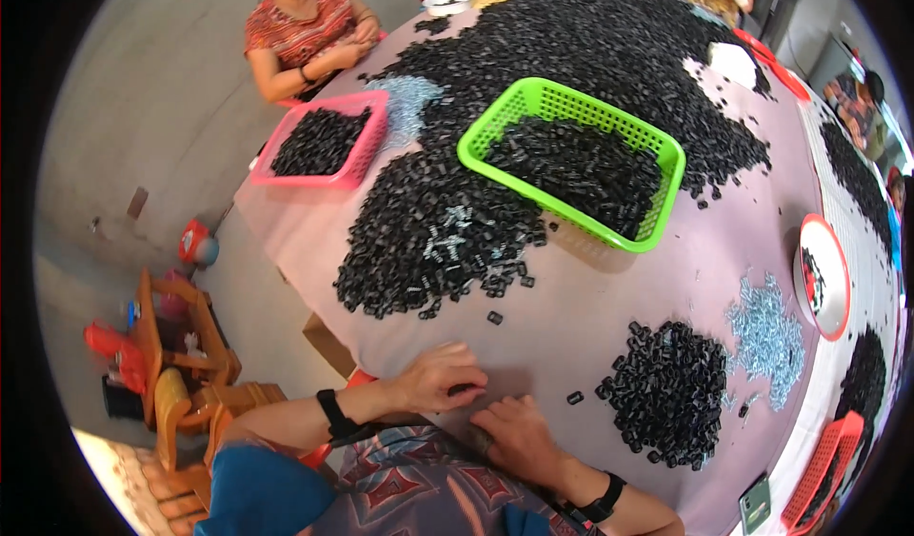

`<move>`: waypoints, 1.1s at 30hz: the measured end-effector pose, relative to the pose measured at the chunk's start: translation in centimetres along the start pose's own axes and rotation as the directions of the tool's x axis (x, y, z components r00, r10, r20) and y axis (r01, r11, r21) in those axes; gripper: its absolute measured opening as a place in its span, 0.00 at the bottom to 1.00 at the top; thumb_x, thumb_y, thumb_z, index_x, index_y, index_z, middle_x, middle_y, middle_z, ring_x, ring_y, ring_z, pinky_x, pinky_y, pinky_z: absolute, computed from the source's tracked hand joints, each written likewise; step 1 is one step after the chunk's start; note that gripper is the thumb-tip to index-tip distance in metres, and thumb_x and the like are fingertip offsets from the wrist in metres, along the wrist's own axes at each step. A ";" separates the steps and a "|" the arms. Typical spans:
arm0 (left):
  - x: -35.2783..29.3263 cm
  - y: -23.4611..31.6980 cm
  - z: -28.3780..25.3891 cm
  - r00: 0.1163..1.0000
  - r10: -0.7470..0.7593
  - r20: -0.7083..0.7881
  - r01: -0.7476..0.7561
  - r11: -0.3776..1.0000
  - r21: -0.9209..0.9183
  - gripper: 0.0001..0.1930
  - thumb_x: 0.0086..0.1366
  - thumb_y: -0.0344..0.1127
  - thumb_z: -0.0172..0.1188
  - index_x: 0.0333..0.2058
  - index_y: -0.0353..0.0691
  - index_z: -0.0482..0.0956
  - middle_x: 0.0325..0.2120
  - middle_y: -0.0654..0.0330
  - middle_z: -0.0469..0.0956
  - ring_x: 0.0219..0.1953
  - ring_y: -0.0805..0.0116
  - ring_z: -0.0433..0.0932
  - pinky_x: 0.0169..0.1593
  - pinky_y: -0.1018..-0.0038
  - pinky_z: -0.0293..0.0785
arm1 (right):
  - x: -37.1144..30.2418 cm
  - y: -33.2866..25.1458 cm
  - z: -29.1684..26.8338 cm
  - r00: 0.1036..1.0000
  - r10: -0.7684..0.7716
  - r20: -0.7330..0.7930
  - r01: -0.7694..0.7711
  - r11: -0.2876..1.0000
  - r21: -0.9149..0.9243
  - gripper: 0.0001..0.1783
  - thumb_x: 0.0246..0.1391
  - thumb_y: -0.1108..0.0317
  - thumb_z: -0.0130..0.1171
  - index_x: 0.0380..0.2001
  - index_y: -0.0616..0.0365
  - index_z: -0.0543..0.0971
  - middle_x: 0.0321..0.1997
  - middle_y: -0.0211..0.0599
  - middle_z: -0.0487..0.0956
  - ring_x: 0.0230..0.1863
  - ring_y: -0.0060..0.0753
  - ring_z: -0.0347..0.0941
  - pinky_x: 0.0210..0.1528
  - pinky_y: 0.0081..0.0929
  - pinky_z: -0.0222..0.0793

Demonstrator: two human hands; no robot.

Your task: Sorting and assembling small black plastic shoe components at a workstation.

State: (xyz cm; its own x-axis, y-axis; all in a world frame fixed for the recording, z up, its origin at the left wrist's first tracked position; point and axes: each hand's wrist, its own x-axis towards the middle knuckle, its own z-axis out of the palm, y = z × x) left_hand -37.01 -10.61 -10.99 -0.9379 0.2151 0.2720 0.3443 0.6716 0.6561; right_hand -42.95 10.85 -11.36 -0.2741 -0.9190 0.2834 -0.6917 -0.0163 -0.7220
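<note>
My left hand (441,376) is at the table's near edge, its fingers curled round a small black plastic piece (464,387). Close beside it on the right, my right hand (518,429) is closed with its fingertips bent down near the tabletop; whatever it may hold is hidden. A single black piece (575,397) lies just right of my hands. Beyond that is a heap of black plastic pieces (669,393), with a pile of small silvery pins (767,341) next to it. Ahead of my left hand spreads a larger heap of black pieces (409,241) with some silvery pins on top.
A green basket (562,214) and a pink basket (305,182) hold black pieces. At the right stand a red-rimmed white bowl (838,322), a red basket (826,469) and a phone (755,505). A person (309,31) sits at the far left; wooden chairs (176,412) stand at left.
</note>
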 end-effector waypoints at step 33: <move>8.7 -5.6 -5.7 0.935 -0.013 -0.353 0.191 0.859 0.475 0.33 0.51 0.36 0.67 0.54 0.30 0.66 0.52 0.47 0.65 0.59 0.47 0.62 0.63 0.56 0.57 | 17.5 10.7 -4.3 0.807 0.229 -0.544 -0.465 0.814 -0.349 0.20 0.55 0.68 0.55 0.50 0.66 0.71 0.50 0.54 0.72 0.50 0.59 0.65 0.55 0.48 0.60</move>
State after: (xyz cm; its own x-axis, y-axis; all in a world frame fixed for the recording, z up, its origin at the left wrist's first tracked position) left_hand -46.88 -16.53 -8.32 -0.8670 -0.0578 0.4949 0.0971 0.9546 0.2816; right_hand -58.04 -3.74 -11.40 -0.7428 -0.5315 0.4071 -0.6683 0.5515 -0.4993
